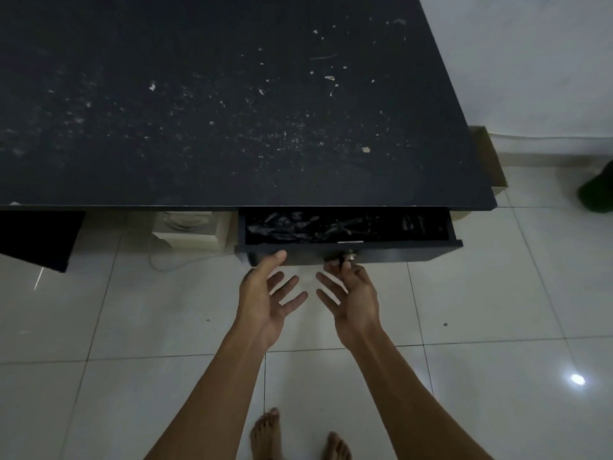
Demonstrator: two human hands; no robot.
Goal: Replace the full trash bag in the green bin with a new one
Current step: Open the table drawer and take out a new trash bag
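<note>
A dark desk drawer [398, 248] stands partly pulled out under the desk's front edge. Crumpled black plastic bags [298, 227] lie inside it. My right hand [351, 293] pinches the drawer's small metal knob [349, 257] with thumb and forefinger, the other fingers spread. Just left of it, my left hand [268, 293] is open, palm turned inward, its thumb near the drawer front. A green shape, perhaps the green bin [597, 192], shows at the right edge on the floor.
The dusty black desk top [232, 111] fills the upper view. A cardboard box [491, 161] sits by the desk's right end against the white wall. A pale box [189, 230] and a cable lie under the desk. My bare feet stand on white floor tiles [132, 327].
</note>
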